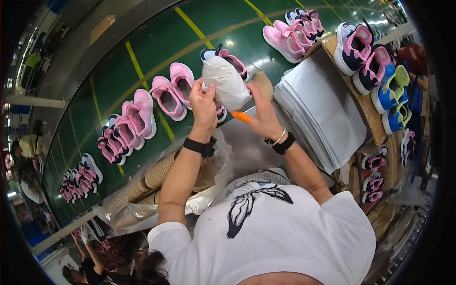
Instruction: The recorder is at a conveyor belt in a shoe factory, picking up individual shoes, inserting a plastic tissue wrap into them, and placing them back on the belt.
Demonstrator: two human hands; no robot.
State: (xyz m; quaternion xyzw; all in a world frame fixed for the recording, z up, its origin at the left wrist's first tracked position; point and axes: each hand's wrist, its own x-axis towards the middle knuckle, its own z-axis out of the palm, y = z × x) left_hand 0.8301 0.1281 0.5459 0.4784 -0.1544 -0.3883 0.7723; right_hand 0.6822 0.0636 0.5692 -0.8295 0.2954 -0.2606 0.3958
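Observation:
A rounded bundle of crumpled white paper (225,83) is between my two hands, above the green belt. Its inside is hidden. My left hand (204,102) grips its left side, with the thumb pressed against the paper. On its right side, my right hand (264,114) holds the lower edge; an orange finger cover (241,117) sits on that thumb. Partly covered by the bundle is a navy and pink sneaker (235,63) on the belt. A tan rounded piece (262,84) shows just behind my right fingers.
Pink sneakers (172,97) line the green belt (156,47) in pairs. At right lies a stack of white paper sheets (323,109), beside a cardboard box (354,92) bordered by pink and blue sneakers. A clear bag of tan ribbed inserts (159,173) lies near my left forearm.

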